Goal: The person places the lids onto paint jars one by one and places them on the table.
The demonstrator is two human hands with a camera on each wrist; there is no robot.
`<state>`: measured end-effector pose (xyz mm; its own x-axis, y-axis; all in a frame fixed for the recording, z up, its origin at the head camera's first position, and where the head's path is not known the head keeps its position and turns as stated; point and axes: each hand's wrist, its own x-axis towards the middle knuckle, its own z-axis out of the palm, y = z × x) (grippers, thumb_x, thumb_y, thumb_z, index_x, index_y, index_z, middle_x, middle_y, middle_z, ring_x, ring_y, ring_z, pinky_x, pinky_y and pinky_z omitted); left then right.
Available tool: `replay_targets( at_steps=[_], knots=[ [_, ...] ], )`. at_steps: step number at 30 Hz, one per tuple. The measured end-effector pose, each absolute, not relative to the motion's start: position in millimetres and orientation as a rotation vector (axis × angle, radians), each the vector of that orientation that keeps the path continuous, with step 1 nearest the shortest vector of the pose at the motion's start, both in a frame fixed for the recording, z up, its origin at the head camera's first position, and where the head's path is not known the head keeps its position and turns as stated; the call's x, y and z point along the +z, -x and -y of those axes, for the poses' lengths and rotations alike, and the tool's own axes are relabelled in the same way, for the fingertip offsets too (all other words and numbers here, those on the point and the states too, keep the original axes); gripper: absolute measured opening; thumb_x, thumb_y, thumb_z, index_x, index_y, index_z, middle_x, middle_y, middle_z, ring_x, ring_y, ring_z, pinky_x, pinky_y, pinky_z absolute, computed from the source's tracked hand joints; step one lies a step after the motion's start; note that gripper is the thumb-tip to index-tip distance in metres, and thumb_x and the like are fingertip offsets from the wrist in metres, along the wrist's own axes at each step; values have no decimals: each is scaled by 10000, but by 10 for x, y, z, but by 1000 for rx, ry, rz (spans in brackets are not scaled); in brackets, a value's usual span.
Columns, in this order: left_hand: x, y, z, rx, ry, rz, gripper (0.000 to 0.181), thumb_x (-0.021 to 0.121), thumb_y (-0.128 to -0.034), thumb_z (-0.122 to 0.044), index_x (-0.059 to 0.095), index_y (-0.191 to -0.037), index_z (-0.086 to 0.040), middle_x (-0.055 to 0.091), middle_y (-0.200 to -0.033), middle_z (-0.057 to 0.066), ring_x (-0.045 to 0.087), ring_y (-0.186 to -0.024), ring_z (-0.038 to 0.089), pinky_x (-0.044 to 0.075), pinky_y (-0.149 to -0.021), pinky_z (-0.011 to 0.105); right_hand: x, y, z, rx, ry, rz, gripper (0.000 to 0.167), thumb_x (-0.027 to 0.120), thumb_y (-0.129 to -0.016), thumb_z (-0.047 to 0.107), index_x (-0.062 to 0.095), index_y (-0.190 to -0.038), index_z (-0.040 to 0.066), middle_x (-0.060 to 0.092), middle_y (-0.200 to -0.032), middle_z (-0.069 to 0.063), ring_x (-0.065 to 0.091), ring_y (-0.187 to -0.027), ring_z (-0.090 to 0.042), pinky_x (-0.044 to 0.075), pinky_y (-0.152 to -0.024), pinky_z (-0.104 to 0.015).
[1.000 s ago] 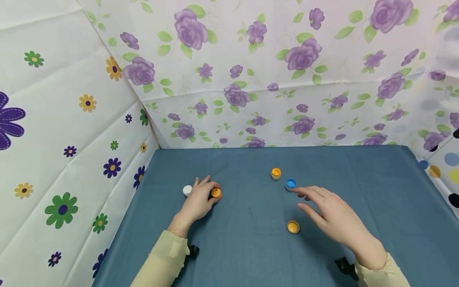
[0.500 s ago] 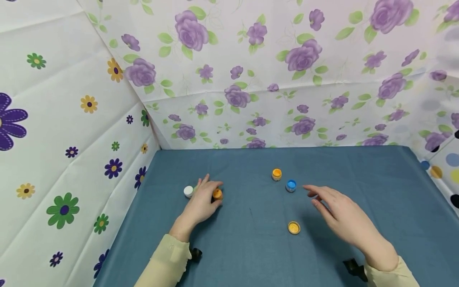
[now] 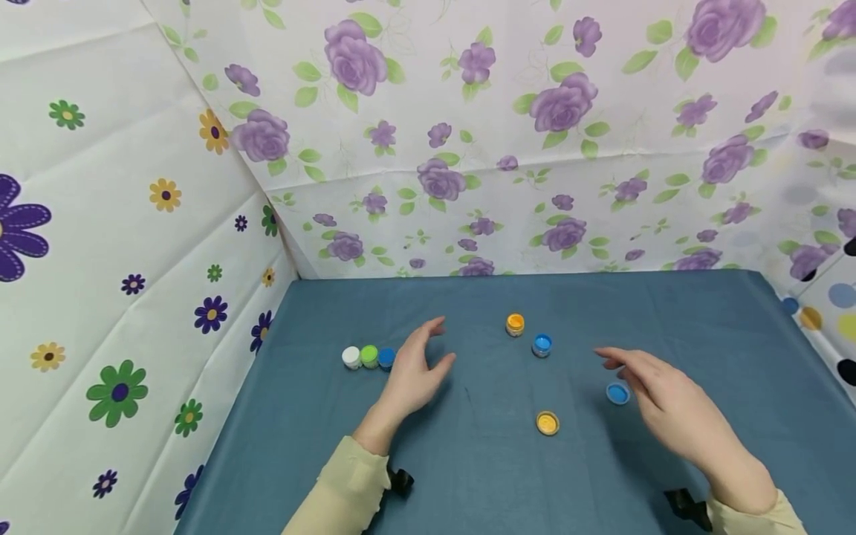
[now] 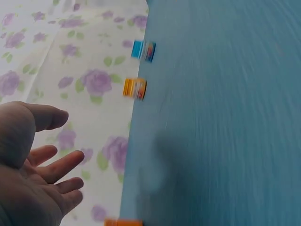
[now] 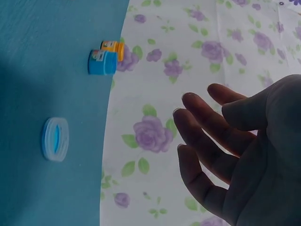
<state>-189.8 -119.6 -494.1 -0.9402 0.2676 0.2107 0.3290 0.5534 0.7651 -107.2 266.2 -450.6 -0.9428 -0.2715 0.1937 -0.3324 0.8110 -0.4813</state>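
My left hand (image 3: 413,375) hovers with spread fingers over the cloth, holding nothing. Just to its left stand a white-topped jar (image 3: 351,357), a green-topped jar (image 3: 369,357) and a blue-topped jar (image 3: 386,359) in a row. An orange-topped jar (image 4: 123,222) peeks in at the bottom of the left wrist view; in the head view the hand hides it. My right hand (image 3: 682,416), fingers relaxed and holding nothing, is raised beside a blue lid (image 3: 618,394). Farther back stand an uncovered yellow-orange paint jar (image 3: 515,325) and an uncovered blue paint jar (image 3: 542,345).
A yellow lid (image 3: 548,423) lies on the blue-grey tablecloth (image 3: 468,475) between the hands. Flowered sheets (image 3: 401,148) hang behind the table and along its left side.
My left hand has let go of the orange-topped jar and moved right, uncovering the green and blue tops. My right hand has drifted right, and the blue lid now shows.
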Motion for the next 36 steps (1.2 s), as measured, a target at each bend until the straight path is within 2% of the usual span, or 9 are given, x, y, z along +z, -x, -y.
replay_targets(
  at_steps=[3, 10, 15, 22, 26, 36],
  knots=[
    [-4972, 1966, 1020, -1465, 488, 2727, 600, 705, -1058, -175, 469, -1606, -119, 608, -1476, 155, 538, -1399, 383, 438, -1114, 609, -4540, 1065, -2690, 783, -451, 2888, 410, 498, -1150, 114, 573, -1544, 199, 703, -1276, -42, 696, -1107, -302, 562, -823, -525],
    [-5082, 2211, 558, -1537, 347, 2817, 546, 741, -1031, -170, 556, -1537, -80, 657, -1383, 138, 601, -1287, 337, 501, -1042, 522, -4619, 1062, -2693, 834, -440, 2938, 383, 542, -1139, 136, 597, -1517, 166, 711, -1278, -64, 723, -986, -235, 577, -769, -444],
    [-5171, 2393, 289, -1435, 305, 2875, 524, 792, -997, -176, 619, -1480, -67, 661, -1289, 128, 607, -1127, 287, 511, -978, 456, -4680, 1052, -2644, 884, -410, 2993, 374, 548, -1135, 135, 609, -1502, 158, 704, -1316, -67, 723, -1071, -253, 599, -817, -467],
    [-5281, 2524, 64, -1018, 223, 3011, 554, 832, -969, -367, 668, -1454, -155, 630, -1377, 82, 548, -1259, 292, 449, -1062, 498, -4742, 1033, -2545, 877, -427, 3023, 353, 582, -1127, 192, 649, -1471, 151, 703, -1361, -84, 715, -1116, -258, 599, -849, -495],
    [-5271, 2538, -19, -1026, 159, 2994, 548, 847, -949, -403, 701, -1421, -166, 619, -1366, 101, 531, -1254, 302, 432, -1057, 502, -4761, 1021, -2512, 874, -431, 3023, 343, 611, -1120, 225, 668, -1451, 153, 706, -1359, -57, 708, -1132, -266, 594, -846, -492],
    [-5310, 2555, -149, -980, 104, 2974, 470, 837, -952, -435, 746, -1364, -228, 629, -1288, 76, 515, -1118, 268, 389, -918, 456, -4808, 1000, -2478, 874, -476, 3011, 343, 674, -1087, 236, 687, -1422, 165, 705, -1342, -27, 708, -1069, -211, 595, -815, -428]
  ],
)
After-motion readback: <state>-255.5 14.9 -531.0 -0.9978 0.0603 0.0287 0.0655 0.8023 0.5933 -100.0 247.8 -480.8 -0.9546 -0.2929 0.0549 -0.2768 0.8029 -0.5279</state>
